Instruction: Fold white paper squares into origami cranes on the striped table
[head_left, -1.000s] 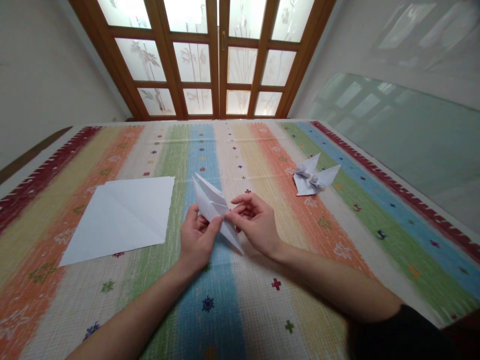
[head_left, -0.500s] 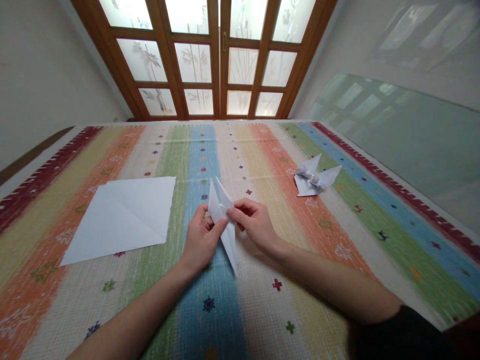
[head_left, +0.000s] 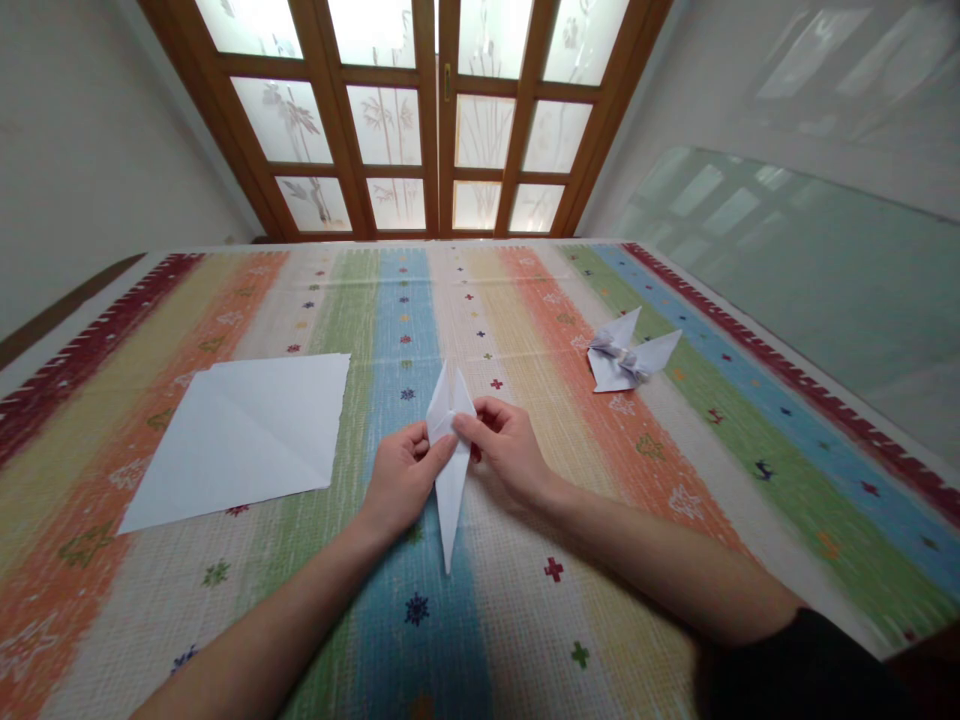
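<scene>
Two hands hold one kite-shaped piece of folded white paper, the folded kite, at the middle of the cloth-covered desk. Its two top tips point to 12 o'clock, with a slit between them, and its long tip points to 6 o'clock. The left hand pinches it from 8 o'clock, and the right hand pinches it from 3 o'clock. Both sets of fingers are closed on the paper, thumbs on top, maybe so the folds stay flat and don't pop open. I can't tell if the kite touches the cloth. At 9 o'clock lie flat white sheets, perhaps put there to be easy to grab. At 2 o'clock sit folded paper figures with pointy wings, well apart, maybe so nothing squashes them.
</scene>
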